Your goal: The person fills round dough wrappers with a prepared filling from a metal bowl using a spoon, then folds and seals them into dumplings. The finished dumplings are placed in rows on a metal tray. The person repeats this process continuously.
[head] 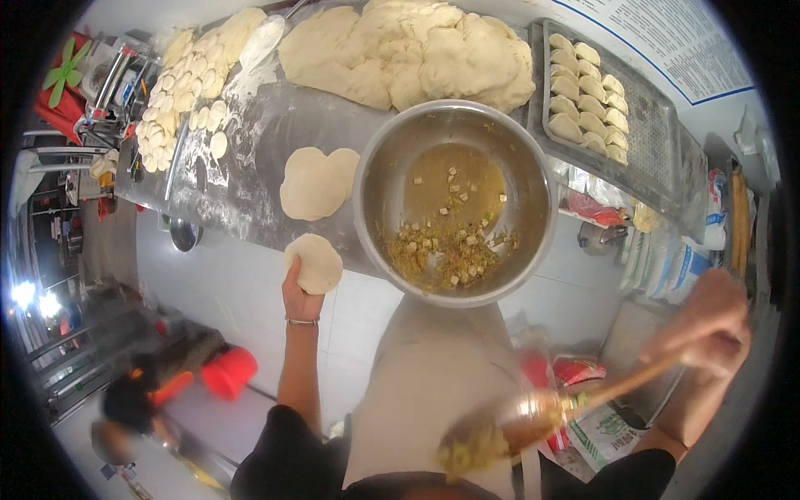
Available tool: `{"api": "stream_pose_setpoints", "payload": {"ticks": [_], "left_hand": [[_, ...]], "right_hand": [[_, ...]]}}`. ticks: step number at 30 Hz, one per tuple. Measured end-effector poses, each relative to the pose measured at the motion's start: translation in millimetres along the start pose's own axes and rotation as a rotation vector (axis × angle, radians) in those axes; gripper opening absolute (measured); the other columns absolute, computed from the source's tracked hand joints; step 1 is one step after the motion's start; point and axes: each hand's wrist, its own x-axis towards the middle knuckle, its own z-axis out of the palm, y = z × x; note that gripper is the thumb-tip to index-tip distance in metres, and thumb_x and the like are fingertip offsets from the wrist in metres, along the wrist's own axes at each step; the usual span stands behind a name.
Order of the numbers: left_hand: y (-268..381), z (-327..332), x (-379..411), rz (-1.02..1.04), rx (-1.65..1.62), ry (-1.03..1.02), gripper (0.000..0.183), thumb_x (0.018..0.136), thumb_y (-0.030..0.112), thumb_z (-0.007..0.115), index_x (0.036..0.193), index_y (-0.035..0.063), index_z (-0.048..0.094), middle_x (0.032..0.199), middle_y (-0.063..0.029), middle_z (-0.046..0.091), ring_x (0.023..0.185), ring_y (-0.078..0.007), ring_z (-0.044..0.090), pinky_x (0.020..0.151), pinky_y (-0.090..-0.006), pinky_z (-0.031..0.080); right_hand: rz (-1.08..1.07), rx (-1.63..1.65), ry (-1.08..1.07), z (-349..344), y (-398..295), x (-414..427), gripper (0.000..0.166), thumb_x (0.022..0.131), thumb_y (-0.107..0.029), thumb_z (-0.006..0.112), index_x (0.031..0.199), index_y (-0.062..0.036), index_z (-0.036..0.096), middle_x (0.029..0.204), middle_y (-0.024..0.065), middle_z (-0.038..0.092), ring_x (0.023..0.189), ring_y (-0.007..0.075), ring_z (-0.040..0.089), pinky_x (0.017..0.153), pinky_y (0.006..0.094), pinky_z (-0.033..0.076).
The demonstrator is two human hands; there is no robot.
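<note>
A round flat dough wrapper [317,265] lies across my left hand [303,297], with the thumb on its edge. My right hand [706,325] grips the wooden handle of a large ladle [537,415], blurred by motion, with greenish-yellow filling on it, low in front of my apron. A wide steel bowl [364,206] sits at the table's edge, holding chopped filling [447,250] with pale cubes in some liquid. Left of the bowl, overlapping flat wrappers [312,186] lie on the table.
A large dough mass [412,53] lies behind the bowl. Small dough pieces [187,87] and flour cover the table's left part. A metal tray [650,150] at right carries rows of folded dumplings [590,103]. Another person [134,387] is at lower left, near a red container [229,373].
</note>
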Motion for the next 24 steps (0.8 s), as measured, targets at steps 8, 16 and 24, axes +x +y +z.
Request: {"api": "stream_pose_setpoints", "payload": {"ticks": [8,16,24], "left_hand": [[-12.3,2.1,2.6,-0.085,-0.076,-0.058,0.040,0.098,0.019,0.046,0.135,0.0024,0.043,0.136,-0.0148,0.050,0.125,-0.0324,0.047,0.108,-0.0512,0.036],[-11.2,7.7,3.8,-0.106,-0.068,-0.029,0.039,0.097,0.019,0.048,0.132,0.0019,0.046,0.132,-0.0159,0.054,0.122,-0.0331,0.051,0.107,-0.0511,0.037],[-11.3,11.6,-0.1,-0.082,-0.050,-0.053,0.037,0.097,0.018,0.050,0.130,0.0032,0.049,0.129,-0.0137,0.056,0.120,-0.0313,0.052,0.105,-0.0496,0.040]], "right_hand": [[-0.025,-0.148,-0.066,-29.9,-23.5,-17.1,0.023,0.084,-0.029,0.065,0.090,-0.0098,0.075,0.055,0.0006,0.065,0.036,0.0081,0.050,0.036,0.0245,0.032],[0.084,0.060,-0.007,-19.5,10.8,-11.2,0.025,0.082,-0.029,0.066,0.091,-0.0076,0.075,0.052,0.0014,0.063,0.035,0.0075,0.050,0.036,0.0241,0.033],[0.359,-0.037,0.129,104.5,124.8,31.7,0.024,0.089,-0.009,0.056,0.110,-0.0100,0.068,0.081,0.0109,0.068,0.063,0.0179,0.062,0.056,0.0298,0.048]]}}
